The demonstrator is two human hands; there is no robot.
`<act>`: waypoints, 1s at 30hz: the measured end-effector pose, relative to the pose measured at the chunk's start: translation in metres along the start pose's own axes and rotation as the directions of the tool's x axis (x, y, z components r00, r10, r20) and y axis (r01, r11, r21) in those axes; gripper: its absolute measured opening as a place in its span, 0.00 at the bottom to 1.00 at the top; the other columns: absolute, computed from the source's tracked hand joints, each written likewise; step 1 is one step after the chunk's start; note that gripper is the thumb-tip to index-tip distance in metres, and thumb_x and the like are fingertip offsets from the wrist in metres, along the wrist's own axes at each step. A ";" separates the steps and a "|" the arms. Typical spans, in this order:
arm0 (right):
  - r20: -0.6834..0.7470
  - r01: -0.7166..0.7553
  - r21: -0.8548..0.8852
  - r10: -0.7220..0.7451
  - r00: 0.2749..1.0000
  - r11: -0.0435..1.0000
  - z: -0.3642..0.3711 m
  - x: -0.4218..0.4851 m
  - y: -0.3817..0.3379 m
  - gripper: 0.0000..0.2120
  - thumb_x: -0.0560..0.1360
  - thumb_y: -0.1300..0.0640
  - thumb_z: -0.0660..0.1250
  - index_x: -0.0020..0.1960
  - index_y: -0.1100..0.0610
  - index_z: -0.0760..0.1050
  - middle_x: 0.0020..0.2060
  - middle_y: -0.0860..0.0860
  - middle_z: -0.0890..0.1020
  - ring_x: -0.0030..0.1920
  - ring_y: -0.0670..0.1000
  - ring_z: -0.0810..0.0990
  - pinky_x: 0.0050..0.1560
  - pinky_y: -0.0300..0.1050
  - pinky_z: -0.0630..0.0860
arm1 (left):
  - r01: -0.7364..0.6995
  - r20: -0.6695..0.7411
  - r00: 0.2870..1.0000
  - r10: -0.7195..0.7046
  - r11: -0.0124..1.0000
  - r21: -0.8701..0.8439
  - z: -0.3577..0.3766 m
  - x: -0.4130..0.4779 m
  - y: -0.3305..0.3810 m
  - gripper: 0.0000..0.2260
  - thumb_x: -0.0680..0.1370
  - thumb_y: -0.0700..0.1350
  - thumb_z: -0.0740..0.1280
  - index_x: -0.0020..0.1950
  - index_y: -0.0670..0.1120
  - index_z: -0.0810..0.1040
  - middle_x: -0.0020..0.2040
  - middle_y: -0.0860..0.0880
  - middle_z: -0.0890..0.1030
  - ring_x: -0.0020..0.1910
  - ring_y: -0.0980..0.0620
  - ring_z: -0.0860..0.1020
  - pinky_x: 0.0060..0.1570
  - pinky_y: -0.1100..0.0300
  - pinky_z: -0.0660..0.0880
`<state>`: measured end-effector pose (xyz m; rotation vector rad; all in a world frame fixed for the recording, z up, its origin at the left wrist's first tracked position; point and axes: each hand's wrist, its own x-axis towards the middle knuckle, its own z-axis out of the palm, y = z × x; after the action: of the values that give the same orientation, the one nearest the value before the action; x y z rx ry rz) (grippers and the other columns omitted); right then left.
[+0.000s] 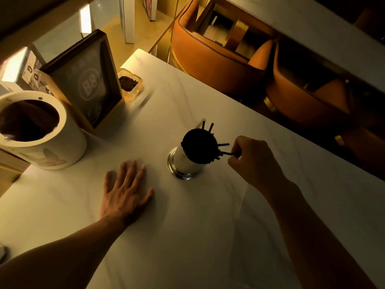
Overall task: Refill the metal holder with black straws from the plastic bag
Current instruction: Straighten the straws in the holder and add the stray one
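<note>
Left forearm nearest lens. Left hand lies flat on table, fingers straight, holding nothing. Right hand pinches the tip of one straw leaning out of the holder, which stands just left of that hand, between both hands. Step looks like seating a straw; holder reads nearly full. Next move likely calls for tipping that straw upright and pushing it into the pack without knocking the holder. Bag not in view, so more fetching means finding it first. Counts: one table; two chairs beyond right hand; one tub far left of left hand; one sign beyond left hand; one holder; one ashtray beyond left hand, beside sign; four straw ends sticking out, rest a black mass, uncountable.
</note>
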<state>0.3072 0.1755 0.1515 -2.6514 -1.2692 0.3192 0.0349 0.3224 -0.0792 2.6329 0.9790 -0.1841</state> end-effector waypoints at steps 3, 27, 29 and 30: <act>0.033 -0.035 -0.108 0.039 0.999 0.994 -0.016 -0.007 0.000 0.12 0.70 0.63 0.75 0.40 0.57 0.71 0.41 0.57 0.83 0.42 0.54 0.84 0.38 0.36 0.75 | 0.001 -0.002 1.000 -0.001 1.000 0.000 -0.001 0.000 0.000 0.37 0.79 0.73 0.40 0.83 0.57 0.37 0.84 0.50 0.38 0.81 0.48 0.34 0.79 0.39 0.38; 0.103 -0.225 0.685 0.213 0.972 0.694 -0.010 0.027 -0.039 0.12 0.78 0.54 0.63 0.47 0.63 0.80 0.40 0.56 0.86 0.39 0.50 0.86 0.37 0.43 0.82 | 0.008 0.031 0.999 -0.008 1.000 0.005 -0.007 0.000 0.004 0.37 0.77 0.74 0.35 0.82 0.58 0.34 0.83 0.50 0.34 0.80 0.48 0.31 0.79 0.39 0.36; -0.026 -0.151 0.616 0.212 0.977 0.773 -0.002 0.031 -0.038 0.07 0.75 0.56 0.69 0.43 0.60 0.81 0.36 0.53 0.86 0.36 0.49 0.86 0.31 0.38 0.79 | 0.006 0.031 0.999 -0.007 1.000 0.005 -0.009 0.000 0.004 0.37 0.77 0.74 0.35 0.82 0.57 0.34 0.83 0.50 0.34 0.81 0.48 0.31 0.79 0.39 0.37; -0.082 -0.122 0.582 0.207 0.975 0.804 0.000 0.032 -0.037 0.06 0.74 0.56 0.71 0.41 0.58 0.81 0.34 0.52 0.85 0.35 0.48 0.85 0.30 0.36 0.78 | 0.005 0.035 0.999 -0.005 1.000 0.005 -0.009 -0.001 0.005 0.37 0.77 0.74 0.35 0.82 0.57 0.34 0.83 0.50 0.34 0.80 0.48 0.31 0.79 0.39 0.36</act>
<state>0.2994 0.2231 0.1571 -2.2055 -0.7372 0.4478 0.0374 0.3219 -0.0694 2.6224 0.9751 -0.2330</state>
